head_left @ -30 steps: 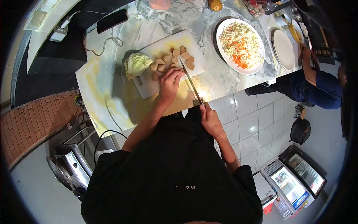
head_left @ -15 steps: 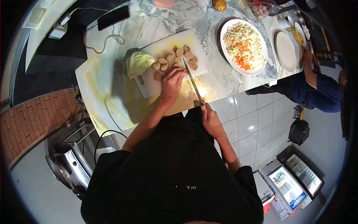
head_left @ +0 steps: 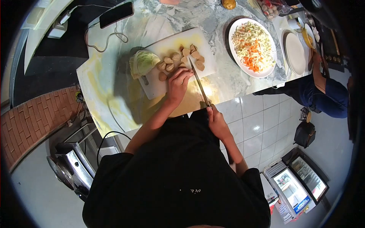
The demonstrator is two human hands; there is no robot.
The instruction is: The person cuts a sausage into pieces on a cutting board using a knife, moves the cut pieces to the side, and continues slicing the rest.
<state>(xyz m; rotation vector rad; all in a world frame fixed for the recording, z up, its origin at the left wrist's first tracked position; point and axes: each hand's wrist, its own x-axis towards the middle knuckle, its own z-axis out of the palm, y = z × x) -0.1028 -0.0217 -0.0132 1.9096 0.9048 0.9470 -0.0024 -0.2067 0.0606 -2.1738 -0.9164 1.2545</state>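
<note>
My right hand [head_left: 218,122] is closed around the handle of a long kitchen knife [head_left: 200,84], its blade angled across the white cutting board [head_left: 154,88]. Beside the blade, my left hand [head_left: 178,84] presses down on the board with curled fingers; what lies under the fingertips is hidden. Just beyond that hand are brown meatballs [head_left: 170,67], several of them round. Cut meatball slices [head_left: 199,65] lie near the knife tip. A piece of cabbage [head_left: 144,64] rests on the board's left end.
A white oval plate [head_left: 232,45] holds shredded cabbage and carrot at the right. Farther right are stacked plates [head_left: 294,53] and a person in dark blue [head_left: 323,95]. A phone [head_left: 116,15] with a cable lies at the back left. A potato [head_left: 229,4] sits at the back.
The whole view has shifted slightly, so the board and plate appear a little farther right. Both hands keep nearly the same pose, and the knife stays beside my left fingers.
</note>
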